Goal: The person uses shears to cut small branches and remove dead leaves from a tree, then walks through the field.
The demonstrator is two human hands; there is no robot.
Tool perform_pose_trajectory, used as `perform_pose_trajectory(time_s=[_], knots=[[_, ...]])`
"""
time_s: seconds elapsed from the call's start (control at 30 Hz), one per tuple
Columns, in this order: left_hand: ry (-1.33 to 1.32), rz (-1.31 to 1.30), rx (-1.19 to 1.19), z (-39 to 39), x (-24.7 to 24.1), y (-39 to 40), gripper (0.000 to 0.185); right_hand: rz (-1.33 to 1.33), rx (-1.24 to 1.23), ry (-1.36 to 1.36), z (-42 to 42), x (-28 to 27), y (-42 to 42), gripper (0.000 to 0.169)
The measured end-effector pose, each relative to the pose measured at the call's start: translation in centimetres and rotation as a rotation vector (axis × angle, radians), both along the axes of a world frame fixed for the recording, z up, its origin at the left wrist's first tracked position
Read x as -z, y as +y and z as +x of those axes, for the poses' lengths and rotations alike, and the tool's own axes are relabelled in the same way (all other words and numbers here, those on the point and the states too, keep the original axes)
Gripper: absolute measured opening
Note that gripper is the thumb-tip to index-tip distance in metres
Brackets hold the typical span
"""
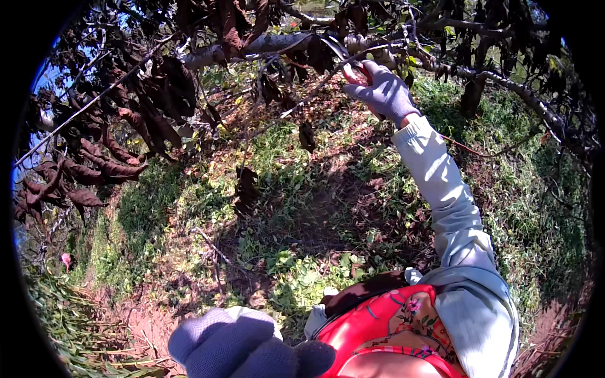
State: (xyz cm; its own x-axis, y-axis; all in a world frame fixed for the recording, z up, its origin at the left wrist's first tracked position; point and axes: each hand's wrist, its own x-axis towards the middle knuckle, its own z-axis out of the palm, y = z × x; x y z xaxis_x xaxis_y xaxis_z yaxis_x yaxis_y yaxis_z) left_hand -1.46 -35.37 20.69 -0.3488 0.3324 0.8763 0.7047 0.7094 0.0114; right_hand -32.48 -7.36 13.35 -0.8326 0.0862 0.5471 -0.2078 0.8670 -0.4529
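Observation:
High in the view, my right hand (385,92), in a grey-purple knit glove, grips a pair of pruning shears (355,74) with red handles. The metal blades point up and left, close to a thick pale branch (264,45) and thin twigs; whether they touch any wood cannot be told. My left hand (241,347), gloved alike, is near the camera at the bottom edge. Its fingers are bent, and the palm side is hidden, so anything inside it is out of sight. Dried brown leaves (137,118) hang from twigs at the left.
Another branch (524,94) curves down at the right, and a long thin twig (99,97) slants across the upper left. A curled dry leaf (246,191) hangs mid-view. Below are green weeds (302,279), leaf litter and bare soil (151,326).

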Motion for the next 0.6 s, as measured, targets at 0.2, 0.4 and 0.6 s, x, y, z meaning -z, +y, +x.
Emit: perform_pose_trajectory(time_s=[0.2, 0.4, 0.6], knots=[[0.096, 0.069, -0.007, -4.6, 1.4, -8.5, 0.042, 0.002, 0.129, -0.029, -2.2, -2.9, -5.5, 0.071], [0.131, 0.247, -0.1, -7.8, 4.8, -17.0, 0.036, -0.039, 0.284, -0.052, -4.6, -3.0, -7.2, 0.073], [0.083, 0.393, -0.197, -9.4, 7.4, -22.5, 0.031, -0.007, 0.294, -0.075, -5.4, -3.7, -9.1, 0.065]])
